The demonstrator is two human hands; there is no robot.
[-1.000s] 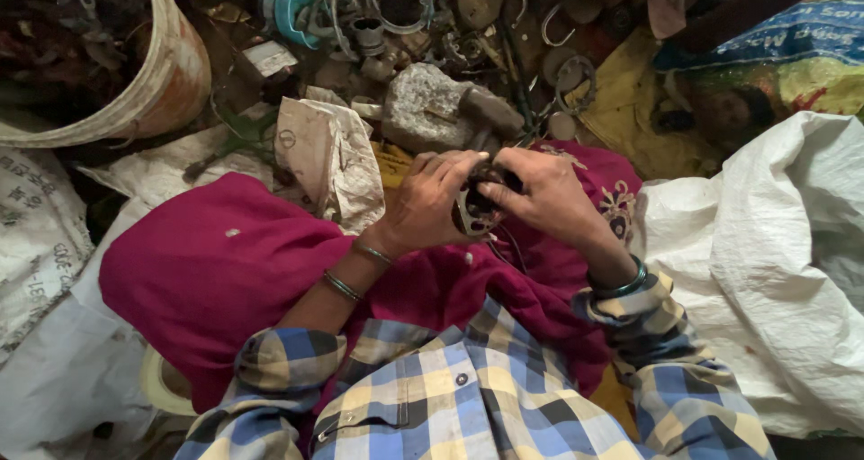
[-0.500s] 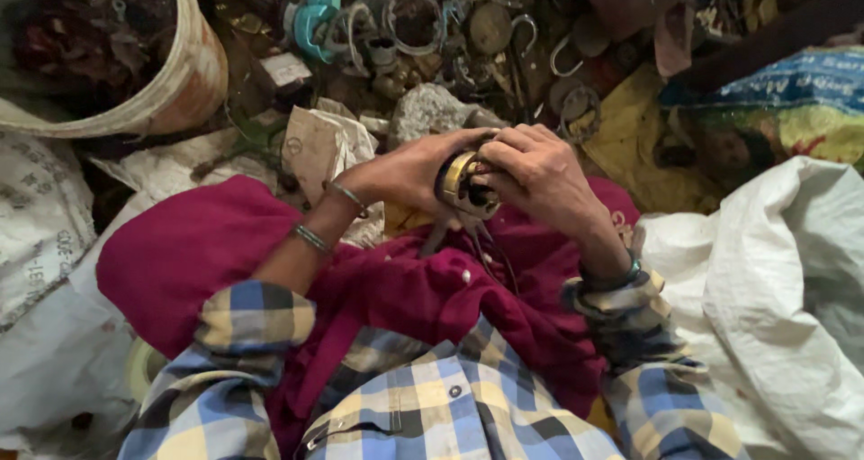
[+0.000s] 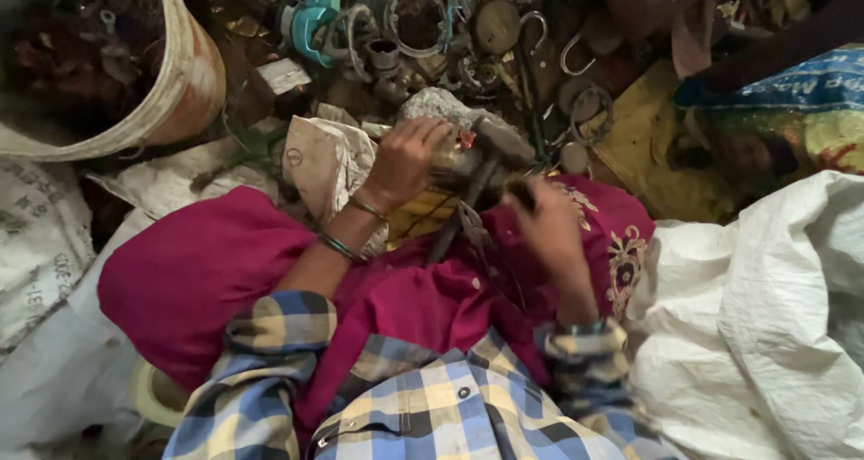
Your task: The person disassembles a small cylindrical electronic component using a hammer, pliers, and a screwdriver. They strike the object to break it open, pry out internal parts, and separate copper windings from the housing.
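Observation:
My left hand (image 3: 405, 158), with bangles on the wrist, reaches forward and closes on a small brass-coloured metal part (image 3: 450, 157). It holds the part against a grey stone (image 3: 436, 106). A hammer (image 3: 477, 181) lies slanted across my lap, its head by the stone and its dark handle pointing back at me. My right hand (image 3: 544, 226) is blurred, just right of the handle. Its fingers curl near something dark; whether it grips anything cannot be told. A magenta cloth (image 3: 207, 271) covers my knees.
A heap of scrap metal rings, hooks and fittings (image 3: 423, 19) lies beyond the stone. A worn bucket of rusty scrap (image 3: 193, 73) stands at the top left. White sacks lie at the right (image 3: 765, 316) and left (image 3: 40, 244). Crumpled paper (image 3: 324, 163) lies beside my left wrist.
Both hands held the round metal part together near my chest. My left hand has carried it forward to the stone; my right hand has let go and dropped to the right.

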